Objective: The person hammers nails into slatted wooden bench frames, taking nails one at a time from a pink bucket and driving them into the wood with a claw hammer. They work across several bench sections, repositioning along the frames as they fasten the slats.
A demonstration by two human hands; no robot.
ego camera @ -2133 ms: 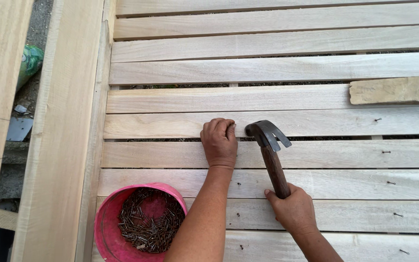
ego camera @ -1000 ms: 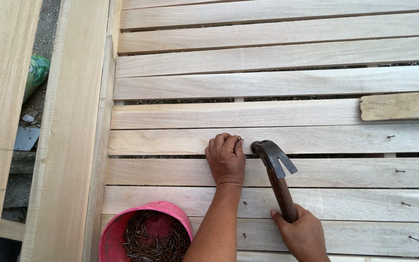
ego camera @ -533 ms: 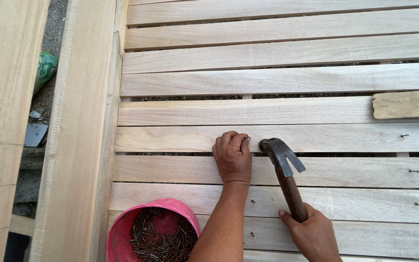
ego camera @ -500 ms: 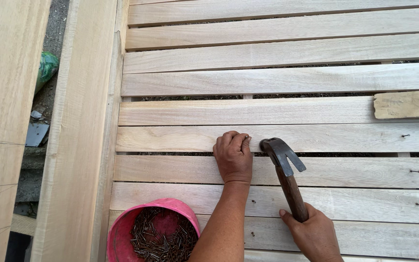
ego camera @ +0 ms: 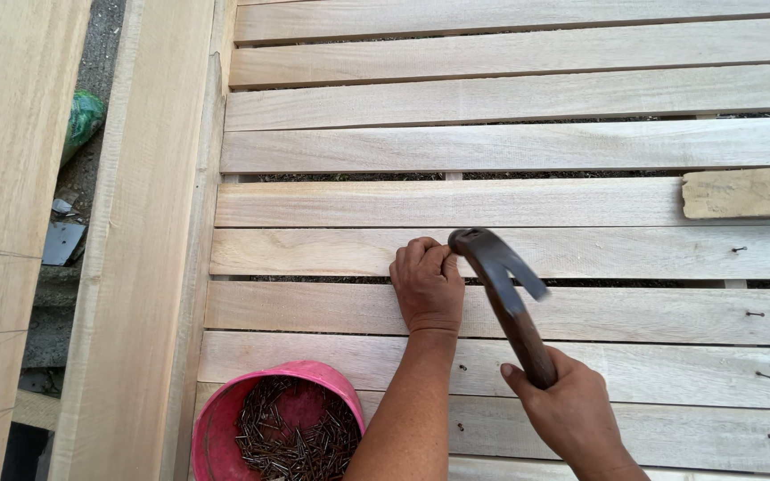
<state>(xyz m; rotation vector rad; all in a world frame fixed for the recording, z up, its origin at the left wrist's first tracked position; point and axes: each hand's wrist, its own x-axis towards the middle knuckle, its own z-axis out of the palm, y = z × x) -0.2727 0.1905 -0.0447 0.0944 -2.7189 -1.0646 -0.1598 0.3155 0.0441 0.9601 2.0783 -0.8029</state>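
With the claw hammer (ego camera: 501,294) clenched tight in the right hand (ego camera: 572,414) and the left hand (ego camera: 427,287) pinched shut beside its head, fingertips could easily get smacked on the slat (ego camera: 314,252).

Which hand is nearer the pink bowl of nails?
Left. The left hand rests on a slat just up and right of the pink bowl, its forearm passing beside the rim. The right hand grips the hammer farther right.
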